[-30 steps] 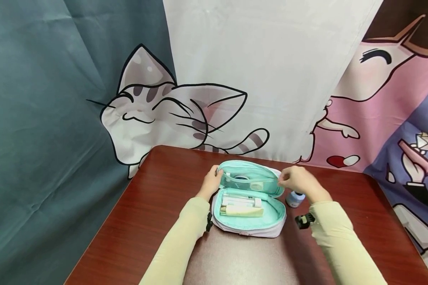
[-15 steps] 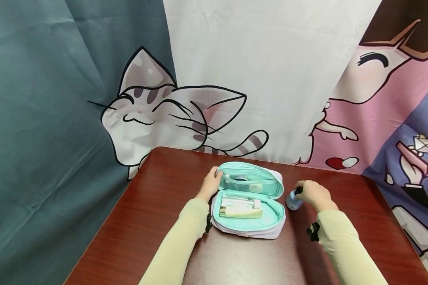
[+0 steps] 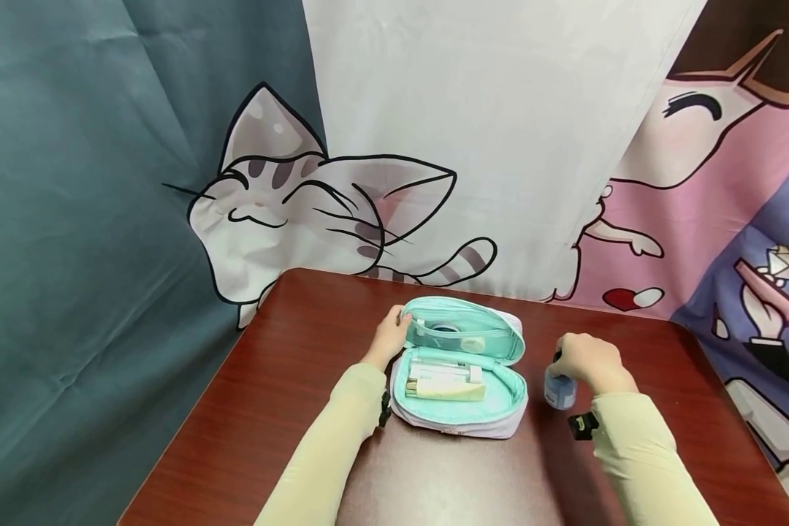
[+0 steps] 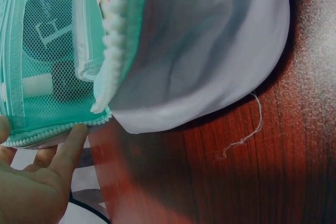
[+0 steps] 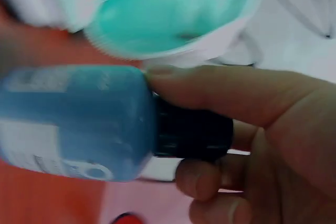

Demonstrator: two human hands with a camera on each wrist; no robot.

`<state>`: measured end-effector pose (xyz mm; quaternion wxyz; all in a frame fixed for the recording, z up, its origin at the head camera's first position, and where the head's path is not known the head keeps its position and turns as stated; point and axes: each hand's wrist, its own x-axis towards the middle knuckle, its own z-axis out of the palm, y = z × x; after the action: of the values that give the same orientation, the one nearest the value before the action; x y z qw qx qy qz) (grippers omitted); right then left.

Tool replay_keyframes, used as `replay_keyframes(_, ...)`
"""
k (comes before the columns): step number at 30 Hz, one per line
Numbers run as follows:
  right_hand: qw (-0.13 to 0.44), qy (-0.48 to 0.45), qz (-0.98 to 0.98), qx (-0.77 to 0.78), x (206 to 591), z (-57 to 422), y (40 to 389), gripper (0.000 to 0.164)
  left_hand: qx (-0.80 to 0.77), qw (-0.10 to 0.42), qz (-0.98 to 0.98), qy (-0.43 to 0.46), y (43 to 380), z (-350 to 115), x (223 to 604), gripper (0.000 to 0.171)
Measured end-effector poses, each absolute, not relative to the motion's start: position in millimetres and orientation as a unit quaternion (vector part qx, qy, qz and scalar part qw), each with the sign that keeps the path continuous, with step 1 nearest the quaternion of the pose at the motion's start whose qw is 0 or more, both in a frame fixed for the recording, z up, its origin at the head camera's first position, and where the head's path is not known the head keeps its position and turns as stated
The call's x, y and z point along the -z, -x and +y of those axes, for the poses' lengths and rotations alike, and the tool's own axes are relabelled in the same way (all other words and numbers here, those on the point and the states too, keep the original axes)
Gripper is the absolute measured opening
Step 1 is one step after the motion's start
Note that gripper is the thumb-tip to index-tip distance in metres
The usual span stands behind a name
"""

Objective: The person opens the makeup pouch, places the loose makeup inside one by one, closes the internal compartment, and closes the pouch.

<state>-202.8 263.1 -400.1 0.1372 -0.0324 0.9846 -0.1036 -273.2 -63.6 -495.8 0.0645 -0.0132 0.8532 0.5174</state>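
My right hand [image 3: 592, 360] grips a small blue bottle [image 5: 79, 121] by its black cap [image 5: 194, 132], thumb on one side and curled fingers on the other. In the head view the bottle hangs below the hand, right of a pouch. This pouch [image 3: 456, 431], pale outside and mint-green within, lies unzipped with its lid raised. My left hand [image 4: 47, 182] holds the lid's left edge, fingers along the zipper. Inside the base lie a clear tube-like item [image 3: 443, 370] and a cream tube [image 3: 450, 390] with a gold end. Behind the lid's mesh pocket [image 4: 52, 98] are several small items.
The red-brown wooden table [image 3: 269, 409] carries the pouch near its far side. Behind it hangs a cloth backdrop [image 3: 513, 131] printed with a cartoon cat and figures. A loose white thread [image 4: 247, 137] trails from the pouch onto the table.
My right hand has moved from the lid's right edge to the blue bottle, taken it by the cap, and shifted it right and nearer. My left hand stays on the lid.
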Motion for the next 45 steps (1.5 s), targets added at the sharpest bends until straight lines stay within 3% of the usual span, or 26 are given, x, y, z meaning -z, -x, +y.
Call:
replay_keyframes(4,0.143,0.087,0.977,0.132,380.4,246.4,197.7,0.023,-0.518,0.066,0.853,0.017,274.5,-63.8,495.6,0.032)
replay_keyframes(9,0.178,0.162,0.950,0.201,384.1,226.9,199.3,0.017,-0.517,0.071,0.853,0.015,274.5,-64.1,496.4,0.031)
replay_keyframes(25,0.166,0.215,0.951,0.147,412.5,180.0,197.9,0.020,-0.516,0.070,0.854,0.010,273.0,-63.8,494.8,0.029)
replay_keyframes(33,0.223,0.253,0.916,0.218,436.4,155.3,193.7,0.019,-0.514,0.074,0.855,0.007,272.3,-62.1,494.6,0.029)
replay_keyframes(45,0.197,0.310,0.879,0.304,459.7,147.2,193.8,0.026,-0.512,0.067,0.857,0.004,273.7,-63.3,494.6,0.027)
